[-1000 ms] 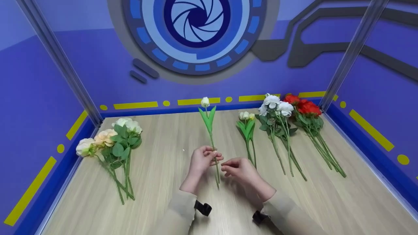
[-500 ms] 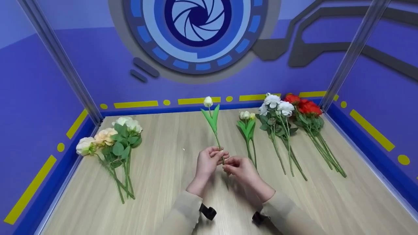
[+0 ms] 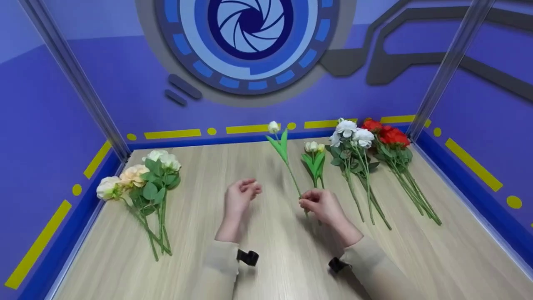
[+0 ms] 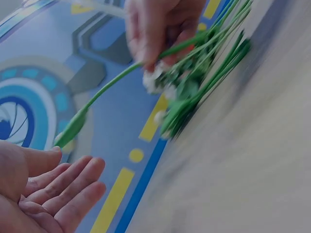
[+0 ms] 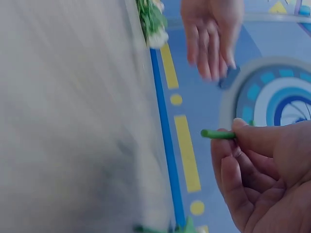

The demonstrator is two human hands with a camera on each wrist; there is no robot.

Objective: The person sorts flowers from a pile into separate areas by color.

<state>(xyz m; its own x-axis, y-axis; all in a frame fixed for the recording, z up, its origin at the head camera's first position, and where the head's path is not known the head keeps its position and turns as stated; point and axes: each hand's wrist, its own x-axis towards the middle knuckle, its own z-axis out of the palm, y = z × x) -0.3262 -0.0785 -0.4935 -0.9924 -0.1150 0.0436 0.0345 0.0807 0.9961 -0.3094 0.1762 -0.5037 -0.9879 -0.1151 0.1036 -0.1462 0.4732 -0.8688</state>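
Slanting L from R hand (image 3: 327,205): tulip (image 3: 283,151)

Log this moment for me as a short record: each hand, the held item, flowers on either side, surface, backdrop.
Left hand: open, fingers relaxed, holding nothing
Right hand: pinches a stem near its lower end
Held item: single white tulip, leaning left in the head view
Flowers at left: cream and peach blooms
Flowers at right, inner to outer: pale tulips, white blooms, red blooms
Surface: wood-grain table
Backdrop: blue-purple wall with a circular graphic
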